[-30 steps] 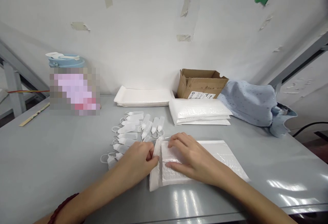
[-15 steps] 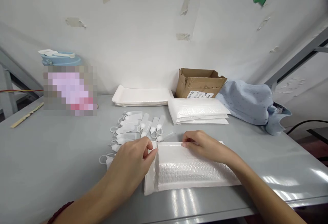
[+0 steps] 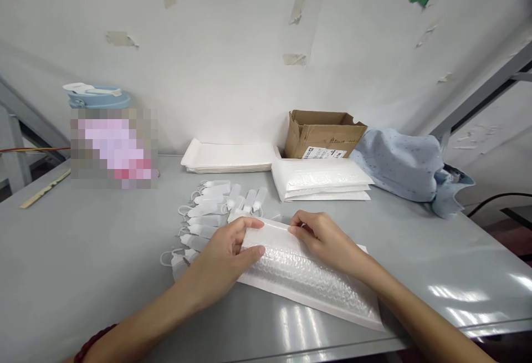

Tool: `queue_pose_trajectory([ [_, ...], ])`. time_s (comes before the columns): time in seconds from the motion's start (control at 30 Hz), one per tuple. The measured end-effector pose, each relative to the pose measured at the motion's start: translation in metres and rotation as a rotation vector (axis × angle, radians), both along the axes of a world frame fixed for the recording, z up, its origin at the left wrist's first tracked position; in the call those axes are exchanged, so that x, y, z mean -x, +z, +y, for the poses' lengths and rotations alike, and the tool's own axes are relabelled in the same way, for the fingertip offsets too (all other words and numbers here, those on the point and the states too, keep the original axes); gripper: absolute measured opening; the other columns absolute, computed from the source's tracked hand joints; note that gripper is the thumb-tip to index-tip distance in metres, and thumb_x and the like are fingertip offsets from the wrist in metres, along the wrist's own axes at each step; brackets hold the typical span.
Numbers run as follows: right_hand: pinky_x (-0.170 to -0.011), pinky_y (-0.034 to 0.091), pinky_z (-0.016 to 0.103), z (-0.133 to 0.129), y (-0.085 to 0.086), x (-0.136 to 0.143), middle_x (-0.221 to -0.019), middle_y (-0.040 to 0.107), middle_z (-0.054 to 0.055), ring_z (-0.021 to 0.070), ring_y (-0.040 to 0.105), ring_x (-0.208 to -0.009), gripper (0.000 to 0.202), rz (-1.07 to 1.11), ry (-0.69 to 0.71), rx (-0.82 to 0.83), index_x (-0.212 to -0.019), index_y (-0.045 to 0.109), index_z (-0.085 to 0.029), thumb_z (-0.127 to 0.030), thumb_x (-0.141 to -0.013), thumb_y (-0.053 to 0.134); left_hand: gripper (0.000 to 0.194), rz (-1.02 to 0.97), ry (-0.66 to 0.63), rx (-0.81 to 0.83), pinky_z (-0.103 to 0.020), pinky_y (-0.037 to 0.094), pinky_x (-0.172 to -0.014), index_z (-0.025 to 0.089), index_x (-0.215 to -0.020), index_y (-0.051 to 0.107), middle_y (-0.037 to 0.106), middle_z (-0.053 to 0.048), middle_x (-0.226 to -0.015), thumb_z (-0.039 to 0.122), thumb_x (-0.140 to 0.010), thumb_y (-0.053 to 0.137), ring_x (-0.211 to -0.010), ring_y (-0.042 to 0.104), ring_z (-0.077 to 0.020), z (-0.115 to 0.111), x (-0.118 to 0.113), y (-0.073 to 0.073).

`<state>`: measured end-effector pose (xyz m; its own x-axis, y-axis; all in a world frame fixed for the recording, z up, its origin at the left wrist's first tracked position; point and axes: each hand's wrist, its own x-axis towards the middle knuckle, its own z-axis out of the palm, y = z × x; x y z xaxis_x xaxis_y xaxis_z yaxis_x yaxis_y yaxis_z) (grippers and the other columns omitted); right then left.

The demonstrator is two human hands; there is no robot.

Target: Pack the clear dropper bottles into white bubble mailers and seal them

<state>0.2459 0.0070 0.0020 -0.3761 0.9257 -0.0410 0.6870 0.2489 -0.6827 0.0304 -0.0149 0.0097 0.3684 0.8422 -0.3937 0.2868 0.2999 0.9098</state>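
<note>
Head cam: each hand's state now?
Left hand: at left end of bubble mailer; can't tell if gripping.
Right hand: closed, pinching mailer's far edge.

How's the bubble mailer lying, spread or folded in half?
Spread: the bubble mailer runs in one long face from the left hand to a corner beyond the right hand.

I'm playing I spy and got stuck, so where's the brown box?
In the head view, the cardboard box stands right of centre by the wall, just behind the shiny white envelopes and left of the blue cloth.
</note>
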Motion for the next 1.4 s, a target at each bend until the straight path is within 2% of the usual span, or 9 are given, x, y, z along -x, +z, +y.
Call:
queue_pose_trajectory([
  [0.13, -0.052, 0.034, 0.024, -0.001, 0.0, 0.0, -0.064, 0.056, -0.002, 0.0113, 0.047, -0.055, 0.018, 0.013, -0.004, -0.017, -0.073, 0.051, -0.018, -0.015, -0.088, 0.043, 0.051, -0.008, -0.009, 0.006, -0.027, 0.043, -0.068, 0.024, -0.128, 0.042, 0.062, 0.002, -0.084, 0.038, -0.081, 0.058, -0.08, 0.059, -0.0174, -0.002, -0.001, -0.002],
  [0.33, -0.055, 0.036, 0.025, -0.006, -0.005, 0.006, -0.063, 0.056, -0.002, 0.0122, 0.049, -0.057, 0.019, 0.029, 0.023, -0.061, -0.071, 0.05, -0.019, -0.01, -0.087, 0.043, 0.057, -0.117, -0.126, 0.074, -0.035, 0.044, -0.088, 0.03, -0.132, 0.045, 0.058, -0.003, -0.119, 0.041, -0.079, 0.063, -0.104, 0.057, -0.0231, -0.002, 0.001, -0.006],
  [0.53, -0.054, 0.036, 0.025, -0.008, -0.006, 0.007, -0.064, 0.057, -0.001, 0.0123, 0.048, -0.056, 0.02, 0.028, 0.023, -0.085, -0.072, 0.05, -0.019, -0.011, -0.088, 0.041, 0.065, -0.269, -0.117, 0.161, -0.037, 0.043, -0.094, 0.034, -0.139, 0.037, 0.063, -0.001, -0.111, 0.039, -0.079, 0.064, -0.112, 0.055, -0.0239, 0.0, 0.002, -0.002],
  [0.73, -0.054, 0.037, 0.025, -0.004, -0.002, 0.004, -0.064, 0.058, -0.001, 0.0134, 0.05, -0.057, 0.02, -0.024, 0.019, -0.096, -0.071, 0.051, -0.019, -0.012, -0.088, 0.042, 0.067, -0.195, -0.131, 0.138, -0.041, 0.043, -0.095, 0.036, -0.138, 0.04, 0.054, -0.003, -0.132, 0.046, -0.077, 0.065, -0.119, 0.051, -0.0271, -0.001, 0.002, 0.003],
  [0.9, -0.052, 0.035, 0.026, 0.009, -0.003, -0.01, -0.061, 0.056, -0.001, 0.0149, 0.05, -0.055, 0.023, -0.194, 0.012, -0.084, -0.069, 0.05, -0.021, -0.012, -0.088, 0.04, 0.062, 0.089, -0.138, 0.056, -0.036, 0.048, -0.084, 0.031, -0.139, 0.037, 0.07, -0.001, -0.091, 0.053, -0.083, 0.054, -0.092, 0.065, -0.0224, 0.003, 0.016, 0.008],
  [1.0, -0.054, 0.038, 0.028, 0.014, -0.001, -0.017, -0.066, 0.06, 0.0, 0.0166, 0.054, -0.058, 0.022, -0.263, -0.014, -0.09, -0.071, 0.053, -0.021, -0.015, -0.088, 0.041, 0.046, 0.285, -0.065, -0.052, -0.03, 0.05, -0.072, 0.02, -0.123, 0.052, 0.069, 0.0, -0.076, 0.046, -0.085, 0.051, -0.075, 0.067, -0.0197, 0.009, 0.023, 0.008],
  [1.1, -0.061, 0.045, 0.031, 0.008, 0.006, -0.015, -0.086, 0.064, 0.004, 0.0205, 0.059, -0.073, 0.006, -0.282, -0.029, -0.209, -0.083, 0.057, -0.022, -0.022, -0.087, 0.053, 0.034, 0.436, -0.126, -0.076, -0.028, 0.048, -0.056, 0.017, -0.102, 0.058, 0.068, -0.002, -0.071, 0.044, -0.083, 0.048, -0.062, 0.066, -0.0198, 0.011, 0.023, 0.005],
  [1.23, -0.075, 0.047, 0.033, -0.011, 0.012, 0.0, -0.098, 0.06, 0.006, 0.0214, 0.056, -0.09, 0.014, -0.172, 0.212, -0.272, -0.091, 0.058, -0.022, -0.034, -0.085, 0.063, 0.032, 0.423, -0.242, -0.075, -0.024, 0.044, -0.045, 0.017, -0.073, 0.055, 0.066, -0.003, -0.068, 0.045, -0.084, 0.044, -0.052, 0.064, -0.0178, 0.007, 0.019, -0.002],
  [1.4, -0.075, 0.042, 0.036, -0.018, -0.001, 0.016, -0.09, 0.06, 0.006, 0.021, 0.053, -0.085, 0.006, -0.325, 0.38, -0.323, -0.091, 0.062, -0.018, -0.019, -0.088, 0.057, 0.026, 0.36, -0.23, -0.023, -0.021, 0.042, -0.04, 0.019, -0.065, 0.044, 0.064, -0.001, -0.061, 0.037, -0.083, 0.044, -0.047, 0.062, -0.0158, 0.003, 0.011, -0.012],
])
